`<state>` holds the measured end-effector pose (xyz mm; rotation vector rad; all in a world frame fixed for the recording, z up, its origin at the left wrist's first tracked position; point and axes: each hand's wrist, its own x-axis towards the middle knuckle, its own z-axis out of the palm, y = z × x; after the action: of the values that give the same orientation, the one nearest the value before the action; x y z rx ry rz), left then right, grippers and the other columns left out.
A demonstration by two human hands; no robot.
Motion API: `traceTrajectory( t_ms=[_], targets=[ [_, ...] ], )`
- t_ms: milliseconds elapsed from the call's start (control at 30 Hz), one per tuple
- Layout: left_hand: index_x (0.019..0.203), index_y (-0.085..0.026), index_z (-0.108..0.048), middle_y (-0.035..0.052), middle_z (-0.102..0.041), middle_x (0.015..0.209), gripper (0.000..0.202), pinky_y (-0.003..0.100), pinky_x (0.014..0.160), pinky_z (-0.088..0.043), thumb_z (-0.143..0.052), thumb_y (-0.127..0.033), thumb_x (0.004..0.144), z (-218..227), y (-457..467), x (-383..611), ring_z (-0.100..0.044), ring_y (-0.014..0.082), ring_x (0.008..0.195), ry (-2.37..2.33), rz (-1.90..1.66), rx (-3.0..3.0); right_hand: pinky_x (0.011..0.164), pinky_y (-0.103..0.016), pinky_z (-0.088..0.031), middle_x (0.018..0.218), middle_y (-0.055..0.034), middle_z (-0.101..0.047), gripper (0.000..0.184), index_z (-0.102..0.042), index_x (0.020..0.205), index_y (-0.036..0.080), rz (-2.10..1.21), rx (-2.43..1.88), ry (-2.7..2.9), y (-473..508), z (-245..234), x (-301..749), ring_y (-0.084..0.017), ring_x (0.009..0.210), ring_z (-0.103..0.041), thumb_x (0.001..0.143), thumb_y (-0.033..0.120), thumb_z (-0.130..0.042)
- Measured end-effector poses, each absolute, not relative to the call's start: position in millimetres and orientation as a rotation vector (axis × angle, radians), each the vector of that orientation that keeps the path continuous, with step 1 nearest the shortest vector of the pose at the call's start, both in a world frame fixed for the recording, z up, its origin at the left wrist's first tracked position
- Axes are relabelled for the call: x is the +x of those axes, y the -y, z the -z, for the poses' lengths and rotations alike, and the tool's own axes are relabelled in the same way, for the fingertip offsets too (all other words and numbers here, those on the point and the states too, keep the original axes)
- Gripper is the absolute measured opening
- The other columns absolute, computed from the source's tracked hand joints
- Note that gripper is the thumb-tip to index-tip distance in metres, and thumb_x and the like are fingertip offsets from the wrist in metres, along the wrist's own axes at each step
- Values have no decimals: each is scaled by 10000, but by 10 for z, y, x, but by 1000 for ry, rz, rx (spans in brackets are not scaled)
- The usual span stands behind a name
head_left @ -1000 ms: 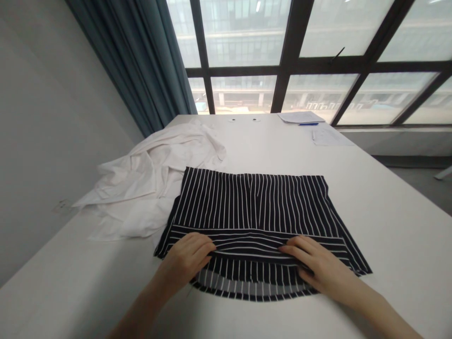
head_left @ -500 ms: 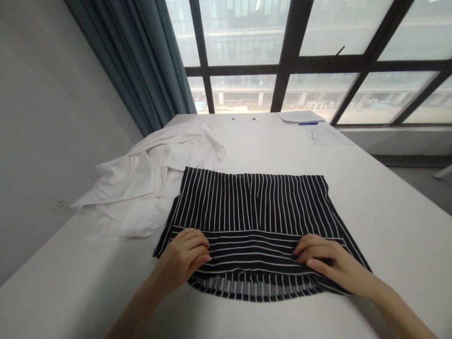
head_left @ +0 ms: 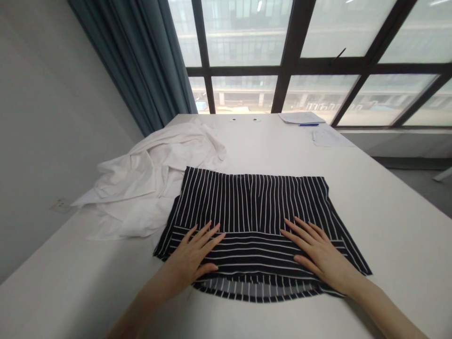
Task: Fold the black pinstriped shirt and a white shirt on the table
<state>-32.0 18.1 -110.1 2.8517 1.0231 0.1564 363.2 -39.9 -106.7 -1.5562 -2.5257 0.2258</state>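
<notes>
A black garment with white stripes (head_left: 233, 200) lies folded on the white table (head_left: 381, 221). Its near part is a band with stripes running sideways, and below that a curved edge opens a little onto a grey inner side. My left hand (head_left: 192, 256) rests flat on the left part of the band, fingers spread. On the right part of the band lies my right hand (head_left: 318, 252), also flat with its fingers apart. Neither hand grips the cloth. The exact kind of garment cannot be told from its folded shape.
A crumpled white cloth (head_left: 151, 174) lies left of the garment, touching its left side. Sheets of paper (head_left: 332, 136) and a blue pen (head_left: 309, 125) are at the far right of the table. Behind stand a blue curtain (head_left: 141, 61) and a large window.
Both hands have gone from curled fingers on the band to flat, spread fingers reaching slightly farther up the cloth. The garment has kept nearly the same place and shape.
</notes>
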Motion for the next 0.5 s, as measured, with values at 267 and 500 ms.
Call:
traceTrajectory(
  t_ms=[267, 500],
  targets=[
    [1118, -182, -596, 122, -639, 1122, 358, 436, 987, -442, -384, -427, 967, 926, -381, -682, -582, 274, 1077, -1745, -713, 2448, 929, -488, -482, 1123, -158, -635, 476, -535, 1297, 176, -33, -1937, 1769, 291, 1153, 4131, -293, 1025, -613, 935, 457, -406],
    [1068, -218, -566, 27, -643, 819, 358, 294, 674, -481, -486, -496, 858, 812, -363, -709, -633, 218, 758, -2083, -550, 1954, 658, -378, -484, 862, -98, -633, 500, -540, 1181, 168, -176, -2168, 1550, 321, 1082, 4303, -243, 693, -604, 853, 525, -420]
  ],
)
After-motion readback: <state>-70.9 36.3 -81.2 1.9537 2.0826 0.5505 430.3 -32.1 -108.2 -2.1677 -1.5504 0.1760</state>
